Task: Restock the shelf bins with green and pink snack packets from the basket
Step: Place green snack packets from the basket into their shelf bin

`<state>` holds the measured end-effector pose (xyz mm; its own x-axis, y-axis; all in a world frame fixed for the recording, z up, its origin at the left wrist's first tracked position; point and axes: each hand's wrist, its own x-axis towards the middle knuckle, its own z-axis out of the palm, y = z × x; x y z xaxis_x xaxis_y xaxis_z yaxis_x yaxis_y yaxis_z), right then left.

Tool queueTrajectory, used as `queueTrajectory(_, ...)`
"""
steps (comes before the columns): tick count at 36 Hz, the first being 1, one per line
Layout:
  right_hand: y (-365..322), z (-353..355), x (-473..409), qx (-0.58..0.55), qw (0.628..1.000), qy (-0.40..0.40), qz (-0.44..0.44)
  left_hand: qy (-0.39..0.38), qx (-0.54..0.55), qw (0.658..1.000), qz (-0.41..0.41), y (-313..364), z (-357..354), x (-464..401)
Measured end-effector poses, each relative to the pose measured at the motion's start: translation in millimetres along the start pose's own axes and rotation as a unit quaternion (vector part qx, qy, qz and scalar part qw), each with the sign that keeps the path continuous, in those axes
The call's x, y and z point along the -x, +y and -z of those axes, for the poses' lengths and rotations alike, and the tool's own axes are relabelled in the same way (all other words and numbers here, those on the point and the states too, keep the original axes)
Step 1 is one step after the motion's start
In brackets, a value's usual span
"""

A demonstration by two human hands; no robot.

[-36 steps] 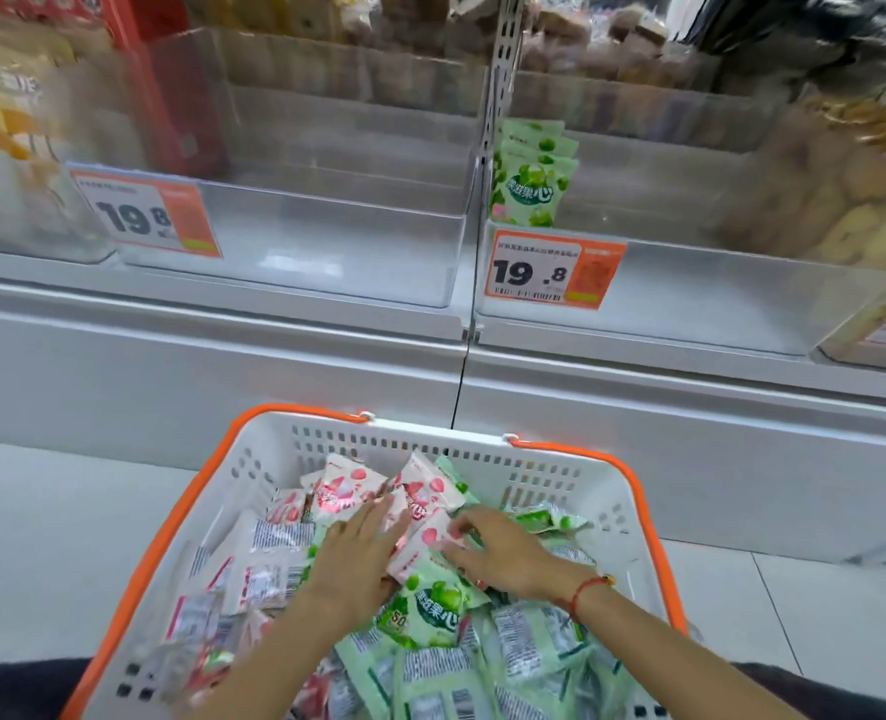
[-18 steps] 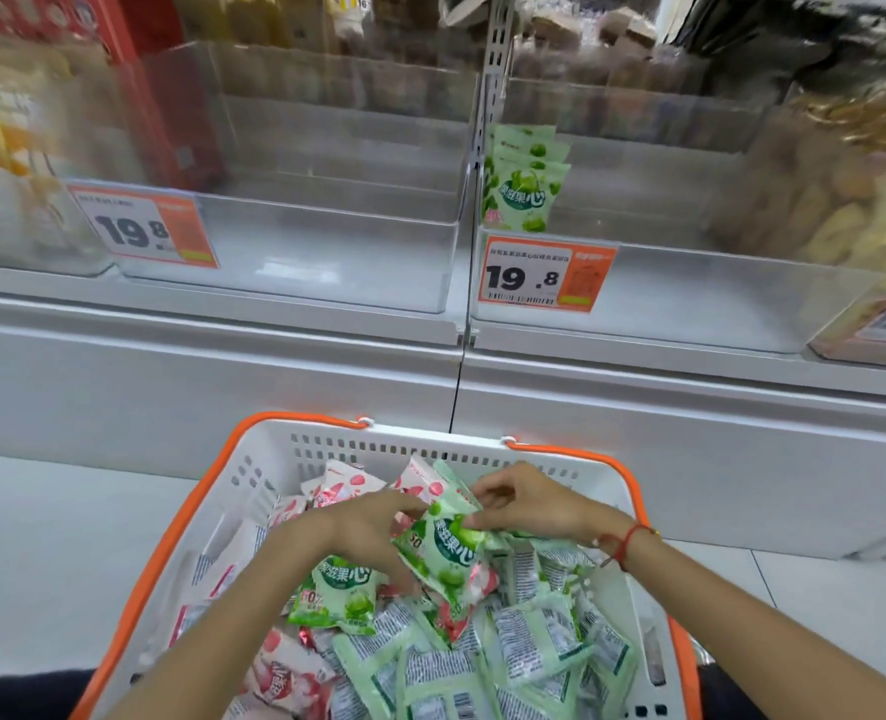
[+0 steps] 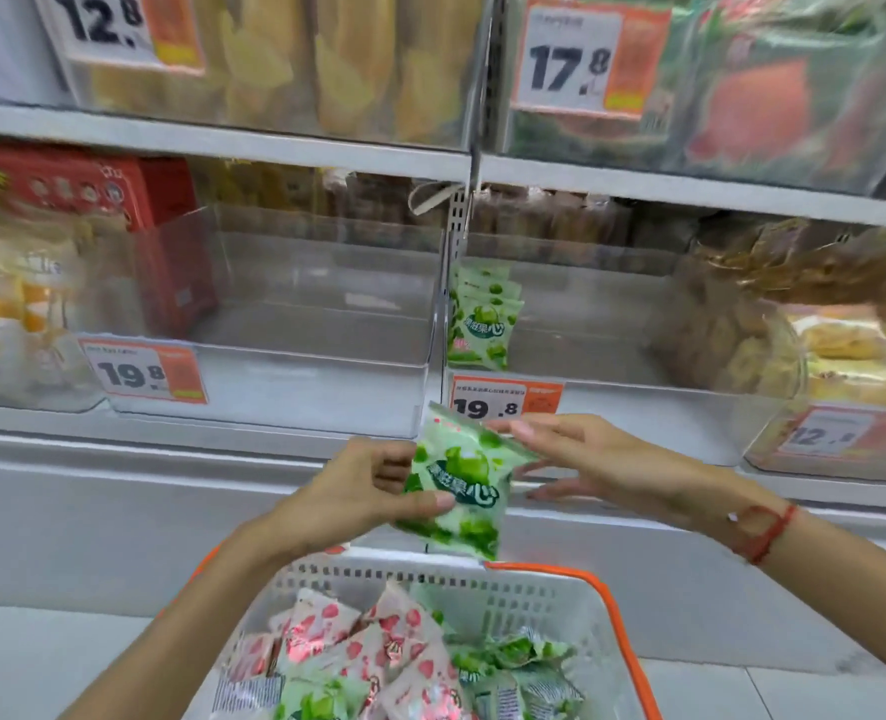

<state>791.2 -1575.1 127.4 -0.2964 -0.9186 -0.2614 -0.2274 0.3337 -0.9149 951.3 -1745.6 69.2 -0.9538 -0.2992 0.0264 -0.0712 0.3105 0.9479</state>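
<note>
The green snack packet (image 3: 456, 491) is a glossy pillow pack, pale mint with darker green fruit shapes and white lettering across its middle, held upright above the basket (image 3: 550, 597) and in front of the shelf's lower edge. The left hand (image 3: 357, 491) grips its left side, thumb across the front and fingers curled behind; the right hand (image 3: 586, 459) pinches its upper right corner between thumb and forefinger, the remaining fingers extended below. Behind it, the right clear bin (image 3: 612, 402) holds a short row of green packets (image 3: 482, 324) standing against its left wall, at least three, the exact number uncertain through blur; the rest of that bin's floor is bare. The left clear bin (image 3: 300, 371) shows only its transparent walls. Two orange-and-white price tags reading 19.8 hang on the bin fronts, one (image 3: 144, 374) at the left and one (image 3: 505, 400) just behind the held packet. The basket, white with an orange rim, contains mixed pink packets (image 3: 357, 646) and green ones, too jumbled to count.
</note>
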Motion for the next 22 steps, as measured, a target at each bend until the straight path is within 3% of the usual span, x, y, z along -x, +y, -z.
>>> queueTrajectory(3,-16,1,5,0.029,0.998,0.05,0.029,0.066,0.04,0.996,-0.051,26,-3,-9)
queueTrajectory(7,-34,12,0,0.006,0.981,0.18,0.076,0.115,0.046,0.987,-0.101,50,-5,-27)
queueTrajectory(12,-59,57,-22,-0.028,0.961,0.268,0.061,0.299,-0.029,0.945,-0.129,55,19,-63)
queueTrajectory(15,-64,86,-55,0.001,0.955,0.296,0.025,0.297,-0.128,0.943,-0.074,50,33,-86)
queueTrajectory(22,-32,94,-149,0.068,0.961,0.254,-0.09,0.231,-0.11,0.964,-0.075,42,39,-96)
